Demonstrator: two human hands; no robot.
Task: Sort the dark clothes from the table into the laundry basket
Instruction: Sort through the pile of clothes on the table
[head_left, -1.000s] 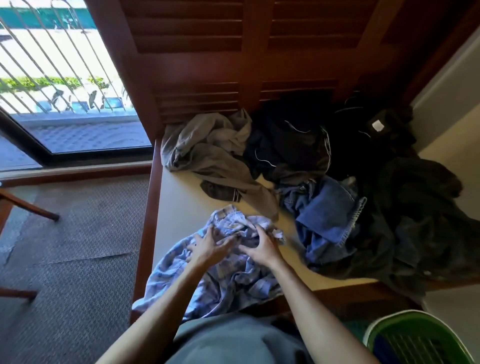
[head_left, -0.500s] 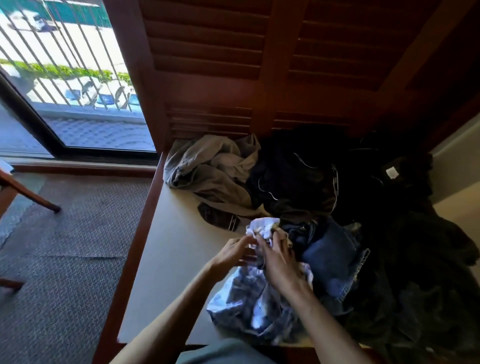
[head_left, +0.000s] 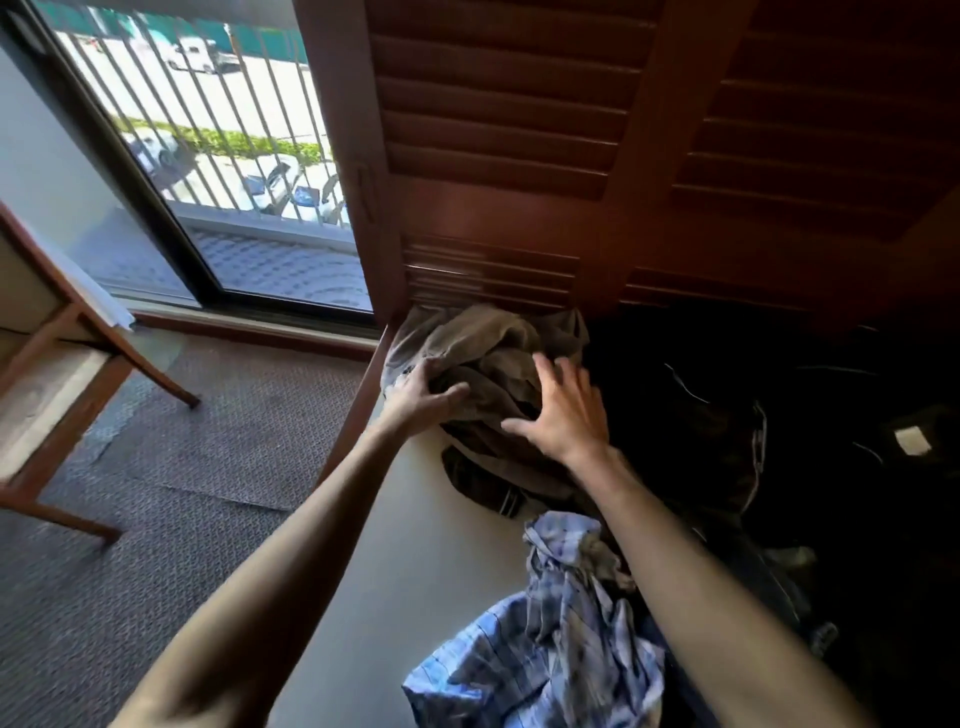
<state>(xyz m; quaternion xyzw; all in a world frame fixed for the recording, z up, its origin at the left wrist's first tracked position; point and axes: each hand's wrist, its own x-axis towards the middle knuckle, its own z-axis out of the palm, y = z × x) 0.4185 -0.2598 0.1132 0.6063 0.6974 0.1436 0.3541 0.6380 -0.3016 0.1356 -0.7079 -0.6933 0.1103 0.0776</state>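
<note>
A crumpled grey-brown garment (head_left: 488, 343) lies at the far left corner of the table (head_left: 415, 561). My left hand (head_left: 423, 392) rests on its left side with the fingers sinking into the cloth. Spread fingers of my right hand (head_left: 563, 410) hover over or touch its right side. A light blue plaid shirt (head_left: 550, 639) lies bunched on the table near me, under my right forearm. Dark clothes (head_left: 727, 441) with white piping are heaped to the right, deep in shadow. The laundry basket is out of view.
Brown louvred shutters (head_left: 519, 130) stand right behind the table. A glass door with railings (head_left: 223, 156) is at the far left. A wooden chair or desk frame (head_left: 62, 364) stands on the grey carpet (head_left: 156, 493) at left.
Both hands let go of the blue plaid shirt, which now lies on the table, and reached forward to the grey-brown garment. The camera tilted up and forward.
</note>
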